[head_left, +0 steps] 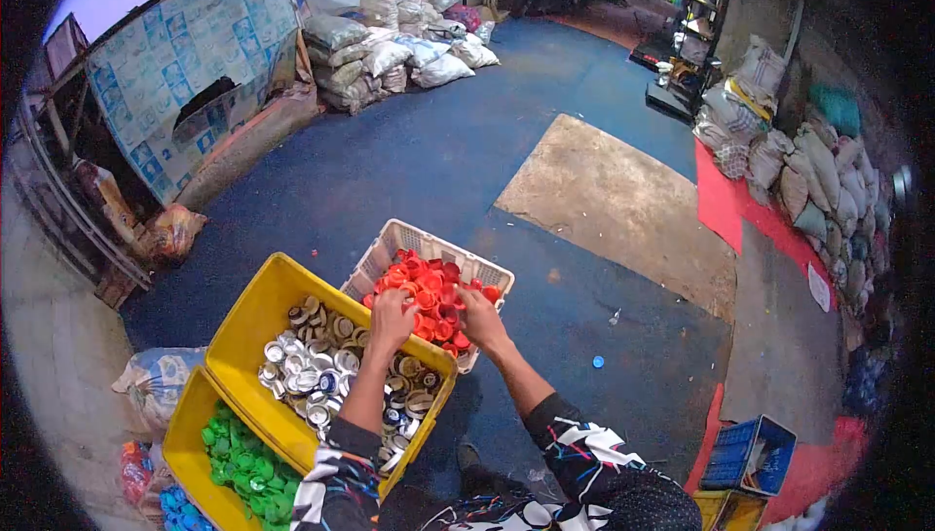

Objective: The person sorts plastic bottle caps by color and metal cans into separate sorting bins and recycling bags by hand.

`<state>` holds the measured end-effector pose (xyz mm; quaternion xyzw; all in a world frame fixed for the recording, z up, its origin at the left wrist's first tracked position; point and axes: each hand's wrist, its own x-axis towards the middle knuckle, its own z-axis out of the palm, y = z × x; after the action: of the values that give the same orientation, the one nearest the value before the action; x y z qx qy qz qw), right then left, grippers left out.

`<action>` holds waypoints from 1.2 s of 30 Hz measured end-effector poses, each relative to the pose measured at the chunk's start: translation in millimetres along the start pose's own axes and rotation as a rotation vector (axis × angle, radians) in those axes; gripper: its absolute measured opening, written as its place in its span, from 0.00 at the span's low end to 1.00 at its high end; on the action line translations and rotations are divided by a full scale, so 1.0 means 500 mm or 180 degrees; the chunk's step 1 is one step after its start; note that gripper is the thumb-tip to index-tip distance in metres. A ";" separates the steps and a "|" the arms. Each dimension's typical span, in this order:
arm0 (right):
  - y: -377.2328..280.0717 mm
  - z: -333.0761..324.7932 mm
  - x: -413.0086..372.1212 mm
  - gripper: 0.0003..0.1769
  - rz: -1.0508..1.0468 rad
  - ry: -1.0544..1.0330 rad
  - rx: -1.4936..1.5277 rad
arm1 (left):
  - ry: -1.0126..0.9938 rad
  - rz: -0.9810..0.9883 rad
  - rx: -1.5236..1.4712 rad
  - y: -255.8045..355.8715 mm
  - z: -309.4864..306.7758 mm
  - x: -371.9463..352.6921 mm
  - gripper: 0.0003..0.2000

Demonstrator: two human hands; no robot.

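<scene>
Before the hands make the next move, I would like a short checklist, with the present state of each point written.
1. Both hands at the crate: ok; left hand and right hand are at the red caps.
2. Red pile inside the white crate: ok.
3. Firm hold on a cap: cannot tell; the fingertips are hard to make out among the red.
4. Green caps unmixed: ok, only green shows.
5. Floor beside the crate free of stray pieces: not ok; a round blue piece lies there.

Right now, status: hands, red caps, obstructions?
Left hand, right hand at red caps; grip unclear. Caps heaped in white crate. Nearest yellow bin alongside; nothing visibly blocking.
</scene>
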<state>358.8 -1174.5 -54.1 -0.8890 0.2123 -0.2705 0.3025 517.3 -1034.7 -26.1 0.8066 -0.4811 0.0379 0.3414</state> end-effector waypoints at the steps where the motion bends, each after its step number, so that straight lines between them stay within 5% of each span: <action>1: 0.004 -0.001 -0.017 0.22 0.0109 -0.0136 0.0002 | -0.0076 -0.0042 -0.0122 0.012 -0.017 -0.022 0.11; 8: -0.006 0.053 -0.127 0.18 0.0367 -0.0437 0.0284 | 0.0387 -0.1385 -0.0572 -0.025 -0.103 -0.191 0.13; 13: -0.066 0.085 -0.151 0.15 0.0148 -0.0324 0.0568 | 0.0954 -0.1161 -0.0103 -0.051 -0.173 -0.314 0.13; 18: -0.160 0.109 -0.212 0.15 -0.0220 -0.0136 0.0544 | 0.1176 -0.1951 -0.0621 -0.024 -0.256 -0.517 0.09; 20: -0.239 0.108 -0.247 0.14 -0.0421 -0.0451 0.0659 | 0.1588 -0.1984 -0.0676 0.016 -0.300 -0.608 0.09; 22: -0.286 0.160 -0.297 0.14 -0.0780 -0.0593 0.1056 | 0.1314 -0.2453 -0.0288 0.043 -0.358 -0.721 0.10; 24: -0.328 0.232 -0.372 0.14 -0.0823 -0.0902 0.1417 | 0.1954 -0.2221 -0.0202 0.067 -0.410 -0.848 0.11; 30: -0.588 0.396 -0.656 0.14 -0.2557 -0.1732 0.0701 | 0.2821 -0.3129 0.0118 0.155 -0.570 -1.302 0.11; 34: -0.832 0.419 -0.889 0.19 -0.2377 -0.2852 0.1237 | 0.3260 -0.3527 0.0814 0.222 -0.615 -1.585 0.12; 36: -0.938 0.413 -0.981 0.18 -0.3014 -0.3128 0.1461 | 0.3407 -0.3825 0.0896 0.278 -0.644 -1.684 0.11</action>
<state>210.6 -481.0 -59.5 -0.8185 -0.4188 0.0208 0.3926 42.2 -256.3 -36.6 0.8348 0.2710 0.2885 0.3825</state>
